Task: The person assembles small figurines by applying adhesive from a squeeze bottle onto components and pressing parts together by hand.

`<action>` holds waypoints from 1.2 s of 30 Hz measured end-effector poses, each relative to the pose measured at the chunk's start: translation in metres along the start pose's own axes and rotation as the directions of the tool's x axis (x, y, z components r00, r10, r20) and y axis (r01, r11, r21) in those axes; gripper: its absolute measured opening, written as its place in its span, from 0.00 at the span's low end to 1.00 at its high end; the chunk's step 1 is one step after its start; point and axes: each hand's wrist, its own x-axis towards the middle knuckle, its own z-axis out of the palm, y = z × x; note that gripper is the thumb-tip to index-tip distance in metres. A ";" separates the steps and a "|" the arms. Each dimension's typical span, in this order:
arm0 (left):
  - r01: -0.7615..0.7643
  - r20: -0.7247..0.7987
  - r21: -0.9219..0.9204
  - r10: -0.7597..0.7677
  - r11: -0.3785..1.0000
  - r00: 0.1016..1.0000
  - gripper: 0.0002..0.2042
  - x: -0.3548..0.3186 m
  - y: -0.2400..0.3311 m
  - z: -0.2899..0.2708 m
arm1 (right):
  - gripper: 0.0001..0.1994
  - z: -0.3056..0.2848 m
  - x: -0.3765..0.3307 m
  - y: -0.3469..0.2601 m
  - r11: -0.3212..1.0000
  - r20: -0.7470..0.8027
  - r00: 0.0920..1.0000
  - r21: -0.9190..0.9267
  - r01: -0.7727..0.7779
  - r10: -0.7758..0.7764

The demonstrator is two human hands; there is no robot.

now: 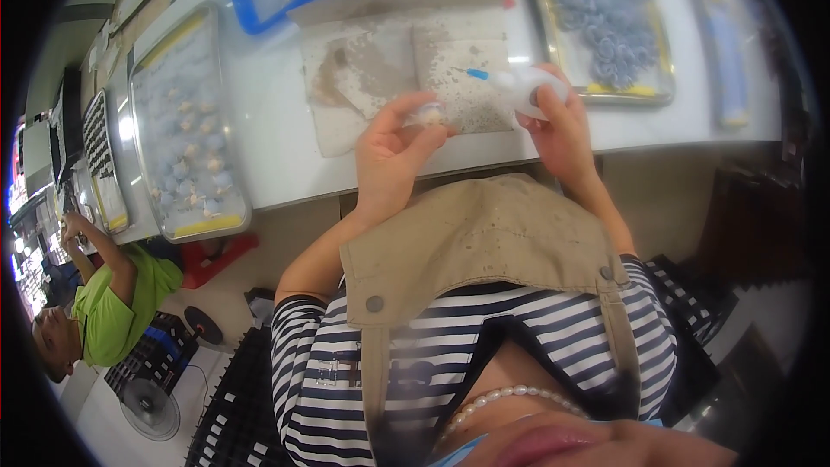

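My left hand [386, 157] is closed in a pinch on a small pale figurine piece [430, 115], partly covered by the fingertips. Wrapped around a white squeeze bottle [519, 86] is my right hand [564, 137]. The bottle lies tilted in the grip, its blue needle tip [476, 74] pointing left, apart from the piece. Beneath both hands a stained, spotted sheet of cardboard or paper [363, 78] covers part of the white table.
A clear tray [229, 164] of small pale pieces stands left. Blue-grey ring-like parts [605, 22] fill a tray at right. A blue-rimmed tray [251, 0] with more pieces sits at the far side. A co-worker in a green shirt [130, 294] is at the left.
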 end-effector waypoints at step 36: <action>-0.162 0.008 0.270 0.167 0.949 0.986 0.16 0.005 -0.016 -0.007 | 0.14 0.015 -0.016 -0.017 0.496 0.187 0.836 -0.730 0.470 -0.516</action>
